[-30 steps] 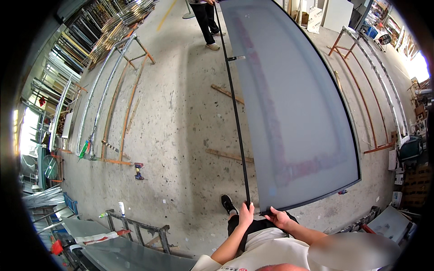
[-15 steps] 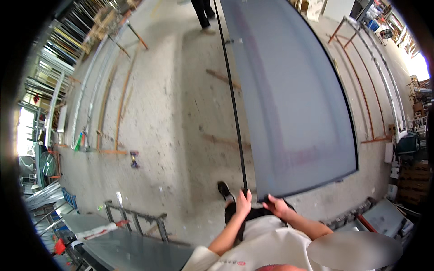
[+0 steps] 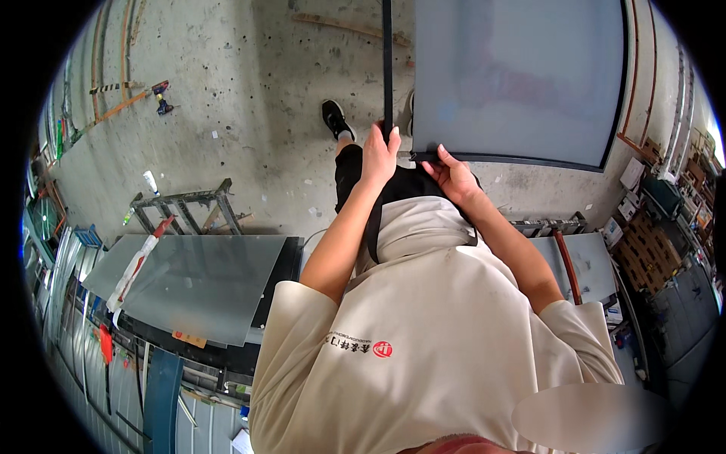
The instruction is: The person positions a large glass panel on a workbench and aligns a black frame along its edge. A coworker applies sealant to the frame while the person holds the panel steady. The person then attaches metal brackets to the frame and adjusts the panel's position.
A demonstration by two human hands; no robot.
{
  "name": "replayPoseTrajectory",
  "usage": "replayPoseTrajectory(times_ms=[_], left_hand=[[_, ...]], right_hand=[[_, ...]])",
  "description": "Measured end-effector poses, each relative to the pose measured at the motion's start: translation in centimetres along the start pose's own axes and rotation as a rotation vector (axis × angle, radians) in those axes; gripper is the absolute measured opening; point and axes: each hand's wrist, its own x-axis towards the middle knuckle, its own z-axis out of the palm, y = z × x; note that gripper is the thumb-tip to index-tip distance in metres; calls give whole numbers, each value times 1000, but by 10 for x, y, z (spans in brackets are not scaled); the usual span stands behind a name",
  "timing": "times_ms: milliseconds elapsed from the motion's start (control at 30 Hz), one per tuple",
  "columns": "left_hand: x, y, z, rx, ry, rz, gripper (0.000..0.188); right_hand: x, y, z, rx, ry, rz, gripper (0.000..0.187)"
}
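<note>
My left hand is closed around the near end of a long, thin black frame bar, which runs away from me beside the open left edge of a large grey panel. At the panel's near left corner, my right hand pinches the black edge strip, thumb above and fingers partly hidden below. That dark strip borders the panel along its near and right sides. Between the bar and the panel lies a narrow gap, with part of my shoe showing in it.
A cordless drill lies on the concrete floor at left. Behind me stand a bench with a grey sheet and a black metal rack. Stacked brown cartons are at right. A wooden bar reaches under the panel.
My view has tilted down toward my body, so the panel's far end and another person's legs have left the picture. Both hands keep their holds on the bar and the panel's edge.
</note>
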Motion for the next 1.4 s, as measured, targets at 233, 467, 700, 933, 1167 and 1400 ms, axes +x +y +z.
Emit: replayPoseTrajectory(times_ms=[233, 467, 700, 933, 1167, 1400], left_hand=[[-2, 2, 0, 66, 47, 79, 43], [-4, 6, -4, 76, 42, 66, 42], [-6, 4, 4, 192, 162, 75, 50], [-7, -3, 3, 98, 66, 90, 46], [-9, -4, 1, 57, 7, 23, 37], [-8, -15, 6, 28, -4, -6, 36]], right_hand=[[3, 1, -3, -14, -31, -17, 24], [-1, 1, 0, 2, -1, 5, 23], [-13, -7, 10, -24, 15, 40, 32], [-7, -1, 2, 44, -38, -16, 21], [-6, 3, -3, 33, -70, -7, 24], [-9, 3, -1, 48, -55, -1, 22]])
